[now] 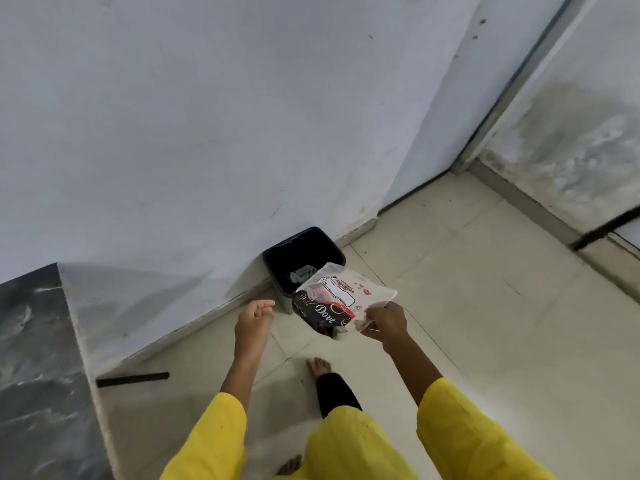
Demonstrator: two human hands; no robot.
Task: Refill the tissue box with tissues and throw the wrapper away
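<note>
A clear plastic tissue wrapper [341, 299] with black and red print hangs in the air, pinched at its near corner by my right hand [386, 322]. It hovers just in front of and partly over a small black bin [277, 258] that stands on the floor against the white wall. Some crumpled grey scraps lie inside the bin. My left hand [254, 320] floats to the left of the wrapper, holding nothing, its fingers loosely curled. The tissue box is not in view.
A dark marble-patterned surface [31, 375] fills the lower left. A black strip [133, 379] lies along the wall's base. Pale floor tiles [485, 306] stretch to the right toward a door frame [491, 109]. My bare feet stand below the hands.
</note>
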